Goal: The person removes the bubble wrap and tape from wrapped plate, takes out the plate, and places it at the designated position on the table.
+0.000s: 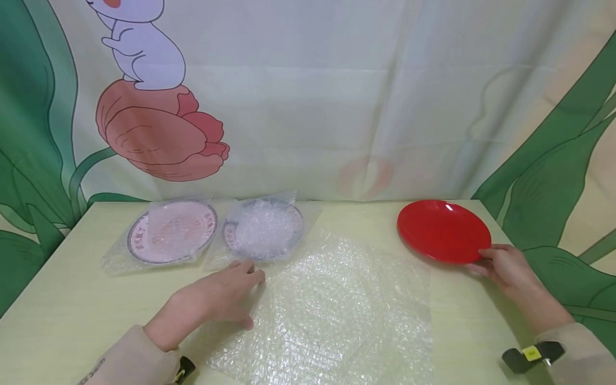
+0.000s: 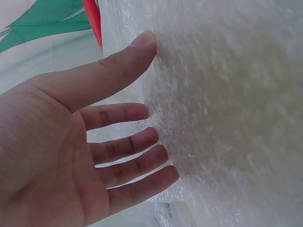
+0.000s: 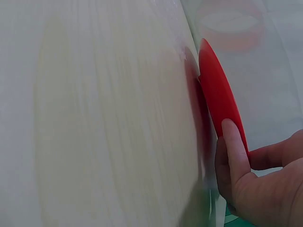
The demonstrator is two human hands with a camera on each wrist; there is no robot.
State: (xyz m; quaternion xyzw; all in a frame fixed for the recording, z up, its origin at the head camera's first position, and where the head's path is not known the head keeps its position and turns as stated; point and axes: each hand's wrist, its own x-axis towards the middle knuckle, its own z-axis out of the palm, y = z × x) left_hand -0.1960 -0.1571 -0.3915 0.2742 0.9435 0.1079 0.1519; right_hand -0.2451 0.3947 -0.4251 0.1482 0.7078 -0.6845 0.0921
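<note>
At the right of the table, my right hand (image 1: 510, 270) pinches the near right rim of a red plate (image 1: 440, 230). In the right wrist view the red plate (image 3: 218, 92) is tilted, with its shadow on the table beside it. A transparent sheet of bubble wrap (image 1: 332, 310) lies flat across the middle. My left hand (image 1: 214, 294) is over its left edge, thumb and fingers spread and holding nothing. The left wrist view shows the fingertips at the bubble wrap (image 2: 227, 109); whether they press on it I cannot tell.
Two patterned plates wrapped in bubble wrap lie at the back left: a left wrapped plate (image 1: 175, 232) and a right wrapped plate (image 1: 264, 227), side by side. The pale table (image 1: 58, 299) ends at a printed curtain (image 1: 298, 117) behind.
</note>
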